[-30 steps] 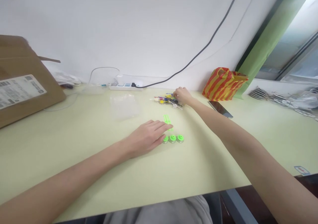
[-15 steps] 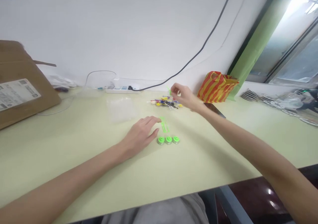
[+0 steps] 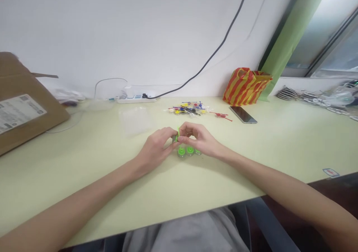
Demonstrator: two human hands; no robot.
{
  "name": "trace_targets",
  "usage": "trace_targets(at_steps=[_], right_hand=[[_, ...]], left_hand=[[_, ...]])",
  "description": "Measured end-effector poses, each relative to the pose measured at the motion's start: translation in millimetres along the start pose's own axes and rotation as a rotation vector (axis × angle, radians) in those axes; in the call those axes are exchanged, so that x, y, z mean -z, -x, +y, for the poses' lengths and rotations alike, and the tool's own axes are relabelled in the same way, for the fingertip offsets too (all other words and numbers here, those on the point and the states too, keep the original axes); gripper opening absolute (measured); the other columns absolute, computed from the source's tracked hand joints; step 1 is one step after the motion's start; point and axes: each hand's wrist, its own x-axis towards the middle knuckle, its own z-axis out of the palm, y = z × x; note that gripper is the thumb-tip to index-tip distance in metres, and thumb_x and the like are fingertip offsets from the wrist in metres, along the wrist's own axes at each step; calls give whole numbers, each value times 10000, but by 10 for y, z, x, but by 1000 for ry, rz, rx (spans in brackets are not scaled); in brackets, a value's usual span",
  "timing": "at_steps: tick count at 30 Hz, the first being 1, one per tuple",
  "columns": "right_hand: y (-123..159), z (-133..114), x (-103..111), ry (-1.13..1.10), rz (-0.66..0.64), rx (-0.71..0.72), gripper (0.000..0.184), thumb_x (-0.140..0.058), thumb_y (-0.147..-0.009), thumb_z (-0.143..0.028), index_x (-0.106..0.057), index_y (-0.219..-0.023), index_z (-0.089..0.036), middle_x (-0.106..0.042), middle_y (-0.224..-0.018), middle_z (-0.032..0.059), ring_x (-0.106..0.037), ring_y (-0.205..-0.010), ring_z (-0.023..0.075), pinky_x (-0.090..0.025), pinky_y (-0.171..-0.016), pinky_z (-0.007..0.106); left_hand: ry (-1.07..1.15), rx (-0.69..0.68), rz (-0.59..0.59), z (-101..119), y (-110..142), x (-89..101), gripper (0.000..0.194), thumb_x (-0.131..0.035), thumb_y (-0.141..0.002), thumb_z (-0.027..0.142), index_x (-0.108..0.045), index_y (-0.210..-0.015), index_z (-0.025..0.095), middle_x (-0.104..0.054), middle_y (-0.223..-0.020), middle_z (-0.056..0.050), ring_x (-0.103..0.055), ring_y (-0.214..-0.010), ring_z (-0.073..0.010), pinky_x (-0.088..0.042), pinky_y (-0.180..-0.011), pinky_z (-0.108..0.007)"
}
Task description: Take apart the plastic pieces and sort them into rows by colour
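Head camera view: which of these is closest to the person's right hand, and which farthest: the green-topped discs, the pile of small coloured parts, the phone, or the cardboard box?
Starting from the right hand:
1. green-topped discs: just beneath the hand
2. pile of small coloured parts: ahead and slightly left
3. phone: ahead and to the right
4. cardboard box: far off to the left

cardboard box point(image 3: 28, 106) far left | small parts pile point(image 3: 186, 109) mid-desk | phone point(image 3: 242, 114) right of pile

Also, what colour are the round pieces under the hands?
Bright green tops on the round pieces, clearest in the head view.
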Motion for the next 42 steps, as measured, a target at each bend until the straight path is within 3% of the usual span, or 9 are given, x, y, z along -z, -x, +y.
trace_targets(at_steps=[7,11,16,20,24,29,33,42], right_hand=[[7,-2,65,-168,-149,-11,365,-809,-808,-466,-559,-841,-201,-560,-793,-19,-523,-689,132,-424,-637,275],[9,-5,55,-244,-144,-34,373,-824,-793,-466,-571,-852,-198,-584,-777,-16,-568,-701,137,-454,-652,275],[2,20,20,-276,-37,-72,373,-858,-755,-435,-613,-912,-202,-637,-848,7,-622,-771,152,-495,-694,286],[-6,55,27,-282,-38,-106,385,-865,-745,-427,-621,-946,-208,-647,-860,8,-636,-764,156,-508,-671,283],[0,48,35,-266,-47,-128,382,-841,-774,-427,-626,-1007,-214,-677,-882,23,-662,-807,177,-526,-705,304],[10,5,5,-316,-67,-109,351,-836,-776,-391,-567,-929,-224,-619,-815,-15,-594,-698,140,-479,-637,282],[3,-36,-17,-321,-79,-109,341,-798,-808,-399,-517,-903,-232,-596,-848,-13,-568,-718,140,-450,-621,273],[-7,-14,135,-241,-199,-91,336,-756,-867,-443,-508,-905,-220,-563,-823,-21,-521,-701,128,-415,-629,257]], left_hand=[[9,-166,-23,-19,12,61,208,-546,-1018,390,-587,-958,195,-602,-846,-31,-548,-747,-160,-430,-687,-282],[-105,-221,33,-51,7,55,269,-536,-1023,445,-598,-940,197,-626,-808,-22,-552,-706,-158,-419,-665,-286],[-109,-135,114,-83,15,37,326,-571,-992,522,-632,-948,204,-666,-807,-9,-584,-703,-150,-449,-692,-290],[-17,-10,77,-52,35,23,299,-609,-971,497,-641,-906,207,-646,-795,8,-563,-688,-131,-456,-666,-263],[31,59,115,-24,46,5,224,-638,-958,437,-636,-990,216,-656,-840,9,-570,-710,-128,-466,-675,-254],[74,66,78,31,47,6,182,-672,-939,392,-625,-966,219,-633,-839,16,-561,-744,-132,-464,-682,-252],[123,73,52,74,26,15,192,-656,-949,391,-608,-903,211,-625,-844,15,-546,-749,-134,-464,-691,-260],[208,7,88,67,-5,27,191,-682,-940,392,-684,-1009,215,-668,-922,-23,-586,-792,-148,-492,-747,-301]])
